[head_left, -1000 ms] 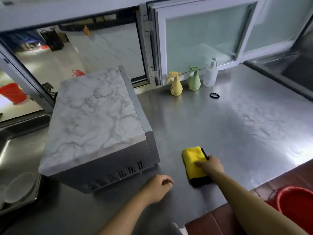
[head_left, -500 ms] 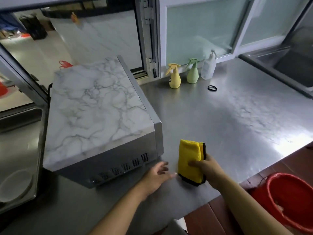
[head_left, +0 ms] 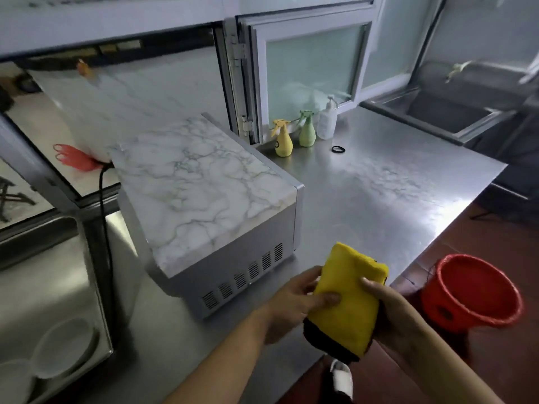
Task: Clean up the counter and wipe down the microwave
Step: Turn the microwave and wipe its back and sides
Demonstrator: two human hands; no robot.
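Note:
A folded yellow cloth [head_left: 351, 293] with a black underside is lifted off the steel counter [head_left: 379, 193], held in front of me. My left hand [head_left: 291, 304] grips its left edge, thumb lying across the yellow face. My right hand [head_left: 390, 313] grips its right edge from behind. The microwave [head_left: 204, 193], marble-patterned on top with a grey vented side, stands on the counter just beyond and left of my hands.
A yellow spray bottle [head_left: 283, 139], a green spray bottle [head_left: 306, 132] and a white pump bottle [head_left: 327, 121] stand by the window. A black ring [head_left: 338, 149] lies nearby. A red bucket [head_left: 475, 293] sits on the floor right. White bowls [head_left: 64, 345] fill the left sink.
The cloth has come up off the counter. My left hand, which lay on the counter beside it, now holds its left edge along with my right hand.

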